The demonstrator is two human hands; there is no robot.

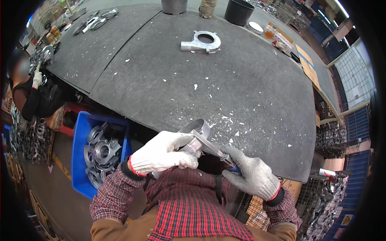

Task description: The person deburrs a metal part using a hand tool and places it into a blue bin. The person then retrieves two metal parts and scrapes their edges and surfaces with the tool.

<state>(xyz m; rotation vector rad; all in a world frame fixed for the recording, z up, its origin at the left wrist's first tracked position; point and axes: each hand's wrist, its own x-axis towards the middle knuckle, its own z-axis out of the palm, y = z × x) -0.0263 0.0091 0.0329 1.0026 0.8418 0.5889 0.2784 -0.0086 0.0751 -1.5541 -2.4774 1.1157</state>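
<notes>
Right at the near edge of the table (152, 96), holding a silvery metal casting (196, 144) low over the lap! Clasping one side in the left hand (165, 152), with gloved thumb and curled fingers pinching the body, probably to keep it from twisting. Closing the right hand (253, 172) round a slim blue-handled tool (235, 170), seemingly up against the casting's edge; cannot tell exactly where at the tip. Tilting the ring-shaped end up toward the table, likely to bring the rim within reach. Bringing both hands close to the body, presumably for control and a clear view.

Note the pale flakes (225, 120) scattered thickest just beyond the hands, hinting at plenty of work on this spot. Farther out, spot a second casting (215, 46) lying flat near the far side, perhaps parked there to leave room in front. Down to the left, see a blue crate (80, 152) loaded with similar parts (103, 150), set beside the left arm, likely for an easy reach. Beyond, glimpse a seated co-worker (40, 96), well apart. At the far edge, catch a black bucket (237, 12), well away from both elbows.
</notes>
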